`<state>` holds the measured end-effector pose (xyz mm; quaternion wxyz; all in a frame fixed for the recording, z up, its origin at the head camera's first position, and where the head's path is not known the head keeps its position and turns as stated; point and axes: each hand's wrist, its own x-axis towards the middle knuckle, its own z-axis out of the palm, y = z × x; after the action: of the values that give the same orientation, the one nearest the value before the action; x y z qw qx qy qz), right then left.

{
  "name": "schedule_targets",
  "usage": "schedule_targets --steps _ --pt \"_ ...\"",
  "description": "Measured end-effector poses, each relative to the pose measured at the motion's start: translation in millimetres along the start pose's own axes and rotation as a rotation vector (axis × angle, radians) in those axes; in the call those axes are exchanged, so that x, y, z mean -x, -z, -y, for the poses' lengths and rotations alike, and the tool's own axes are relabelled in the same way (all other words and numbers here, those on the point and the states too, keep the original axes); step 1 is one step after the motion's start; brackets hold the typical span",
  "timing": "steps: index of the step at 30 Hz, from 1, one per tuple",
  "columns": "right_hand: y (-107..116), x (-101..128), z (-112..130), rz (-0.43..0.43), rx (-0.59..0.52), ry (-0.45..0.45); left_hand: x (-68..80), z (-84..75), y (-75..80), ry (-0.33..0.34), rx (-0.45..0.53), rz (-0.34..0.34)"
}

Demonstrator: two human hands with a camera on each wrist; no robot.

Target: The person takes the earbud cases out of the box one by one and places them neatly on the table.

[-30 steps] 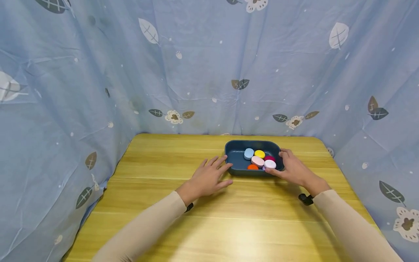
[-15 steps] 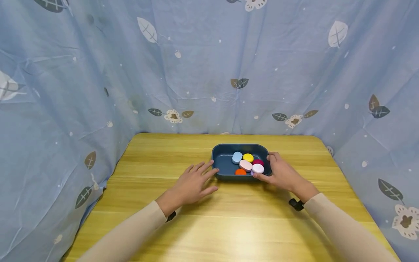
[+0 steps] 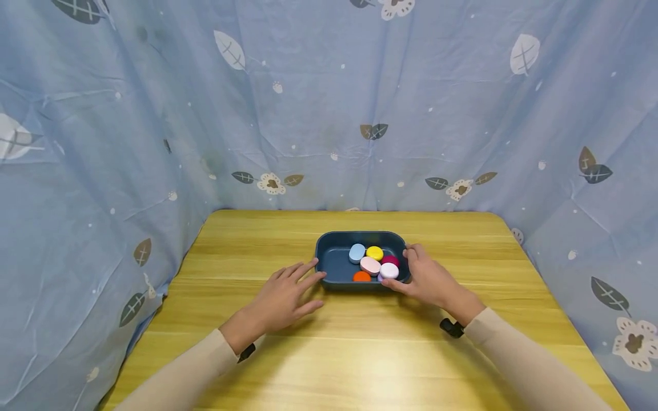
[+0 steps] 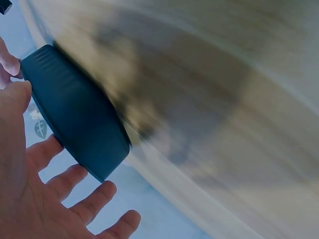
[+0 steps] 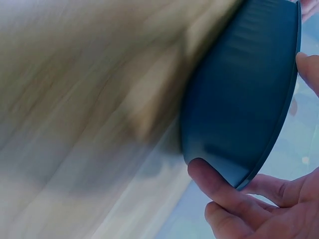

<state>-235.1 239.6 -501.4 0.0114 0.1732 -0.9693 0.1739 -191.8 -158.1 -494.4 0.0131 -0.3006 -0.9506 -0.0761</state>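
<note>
A dark blue, round-cornered container [image 3: 335,264] stands on the table, holding several small rounded pieces: light blue [image 3: 357,253], yellow [image 3: 374,253], pale pink [image 3: 370,265], dark red [image 3: 390,261], whitish [image 3: 389,270] and orange [image 3: 362,277]. A lilac one is mostly hidden. My right hand [image 3: 433,281] grips the right end, thumb at the front rim and fingers round the far side; the right wrist view shows its fingers against the container's wall [image 5: 239,94]. At the left end, my left hand [image 3: 277,301] touches the rim with spread, fairly straight fingertips.
The wooden tabletop [image 3: 349,354] extends around the container. Blue patterned curtain [image 3: 319,114] hangs behind the table and along both sides. Each wrist carries a small black camera mount [image 3: 452,327].
The container with its pieces has slid left and somewhat nearer to me across the table. Both hands have moved along with it, keeping their places at its ends.
</note>
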Motion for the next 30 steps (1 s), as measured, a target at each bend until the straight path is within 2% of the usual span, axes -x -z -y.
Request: schedule_targets --steps 13,21,30 --pt "0.3 4.0 12.3 0.042 0.003 0.028 18.6 9.1 -2.3 -0.004 -0.006 -0.04" --pt "6.4 0.3 -5.5 0.053 0.052 0.062 17.9 9.2 -4.0 0.009 -0.002 -0.051" --pt "12.2 -15.1 -21.2 0.147 -0.005 0.105 13.7 7.1 -2.1 0.023 -0.015 -0.056"
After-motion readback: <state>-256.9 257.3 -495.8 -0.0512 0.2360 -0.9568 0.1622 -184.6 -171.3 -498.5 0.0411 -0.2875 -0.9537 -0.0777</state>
